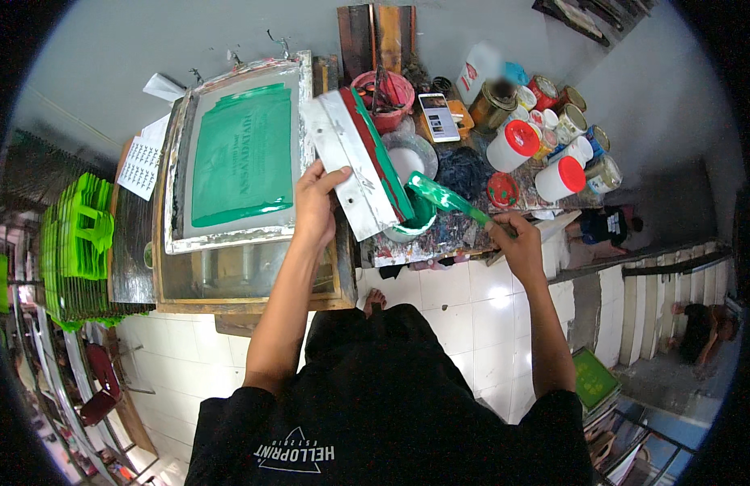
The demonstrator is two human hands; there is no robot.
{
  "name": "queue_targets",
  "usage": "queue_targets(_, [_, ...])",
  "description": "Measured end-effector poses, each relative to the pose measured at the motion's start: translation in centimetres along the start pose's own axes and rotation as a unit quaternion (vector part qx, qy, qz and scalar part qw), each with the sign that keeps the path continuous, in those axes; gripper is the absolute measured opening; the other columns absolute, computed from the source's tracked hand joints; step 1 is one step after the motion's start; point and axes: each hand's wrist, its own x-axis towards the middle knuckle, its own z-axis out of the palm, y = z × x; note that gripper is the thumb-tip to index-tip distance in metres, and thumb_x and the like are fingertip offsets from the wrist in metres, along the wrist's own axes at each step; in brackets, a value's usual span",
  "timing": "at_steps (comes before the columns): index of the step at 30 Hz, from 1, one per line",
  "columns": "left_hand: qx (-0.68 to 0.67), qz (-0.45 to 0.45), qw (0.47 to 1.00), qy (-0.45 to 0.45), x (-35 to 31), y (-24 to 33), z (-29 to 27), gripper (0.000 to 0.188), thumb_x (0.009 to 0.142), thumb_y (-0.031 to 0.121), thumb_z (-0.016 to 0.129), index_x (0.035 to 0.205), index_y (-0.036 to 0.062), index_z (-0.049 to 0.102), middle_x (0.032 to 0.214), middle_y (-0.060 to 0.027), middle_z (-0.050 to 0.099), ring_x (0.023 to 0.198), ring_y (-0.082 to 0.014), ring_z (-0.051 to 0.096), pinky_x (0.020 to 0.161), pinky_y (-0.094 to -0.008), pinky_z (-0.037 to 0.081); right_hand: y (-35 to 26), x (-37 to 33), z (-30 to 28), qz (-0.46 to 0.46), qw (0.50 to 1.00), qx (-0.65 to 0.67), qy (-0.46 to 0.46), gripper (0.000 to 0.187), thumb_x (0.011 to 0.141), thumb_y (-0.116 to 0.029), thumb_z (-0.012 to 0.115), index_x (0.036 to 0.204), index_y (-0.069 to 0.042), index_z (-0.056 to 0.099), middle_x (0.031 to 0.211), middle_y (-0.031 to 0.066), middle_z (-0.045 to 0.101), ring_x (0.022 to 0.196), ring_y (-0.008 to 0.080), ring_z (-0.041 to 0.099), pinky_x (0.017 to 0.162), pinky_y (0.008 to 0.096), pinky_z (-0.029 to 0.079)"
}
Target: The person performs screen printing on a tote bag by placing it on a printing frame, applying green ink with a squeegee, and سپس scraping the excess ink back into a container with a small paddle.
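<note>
My left hand (317,202) is closed on a wide squeegee (349,162), whose pale holder carries a dark red blade edged with green ink. Held tilted, it covers part of the ink tub's rim. In my right hand (517,240) is a spatula (452,197) coated in green ink, its broad end over the tub (419,219) of green ink and close to the blade; whether they touch I cannot tell. To the left lies a framed printing screen (300,231), with a wet green ink layer (241,154) spread across its mesh.
Several paint cans and red-lidded jars (560,178) crowd the right of the stained bench (464,235). Behind the tub are a bowl (411,151), a phone (438,117) and a pink basin (395,119). Bright green pieces (79,235) sit on a rack at left. Two people are at far right.
</note>
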Motion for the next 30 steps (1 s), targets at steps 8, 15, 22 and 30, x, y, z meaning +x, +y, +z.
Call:
queue_targets(8, [-0.093, -0.093, 0.99, -0.043, 0.4, -2.6, 0.2, 0.033, 0.085, 0.002, 0.061, 0.117, -0.0024, 0.057, 0.11, -0.0141, 0.068, 0.097, -0.025, 0.068, 0.09, -0.0387, 0.055, -0.4, 0.2, 0.4, 0.011, 0.992, 0.128, -0.006, 0.012, 0.09, -0.009, 0.07, 0.098, 0.001, 0.067, 0.085, 0.0032, 0.063, 0.074, 0.0078, 0.057, 0.065, 0.0253, 0.046])
queue_targets(15, [-0.125, -0.1, 0.984, -0.085, -0.2, -2.5, 1.4, 0.041, 0.085, 0.007, 0.062, 0.125, -0.0008, 0.053, 0.114, -0.0141, 0.067, 0.103, -0.0266, 0.067, 0.095, -0.0421, 0.054, -1.9, -0.3, 1.3, 0.033, 0.97, 0.24, -0.034, 0.01, 0.091, -0.006, 0.068, 0.1, -0.001, 0.066, 0.082, -0.0006, 0.063, 0.072, 0.0056, 0.058, 0.065, 0.0214, 0.046])
queue_targets(22, [-0.14, -0.098, 0.981, -0.096, -0.2, -1.5, 1.2, 0.045, 0.085, 0.008, 0.063, 0.128, -0.0011, 0.052, 0.117, -0.0155, 0.066, 0.104, -0.0277, 0.067, 0.096, -0.0428, 0.053, -2.3, -0.5, 1.5, -0.019, 0.978, 0.208, -0.002, 0.013, 0.086, 0.001, 0.07, 0.099, 0.0, 0.067, 0.094, 0.0046, 0.064, 0.085, 0.0103, 0.06, 0.076, 0.0253, 0.049])
queue_targets(30, [-0.187, -0.134, 0.968, -0.096, -1.1, 0.2, 2.0, 0.041, 0.088, 0.005, 0.062, 0.126, -0.0035, 0.053, 0.116, -0.0156, 0.067, 0.105, -0.0246, 0.068, 0.096, -0.0382, 0.055, -0.8, -0.1, 2.8, -0.223, 0.955, 0.189, 0.045, 0.027, 0.076, 0.011, 0.072, 0.098, -0.003, 0.069, 0.106, 0.0126, 0.065, 0.097, 0.0218, 0.063, 0.086, 0.0321, 0.05])
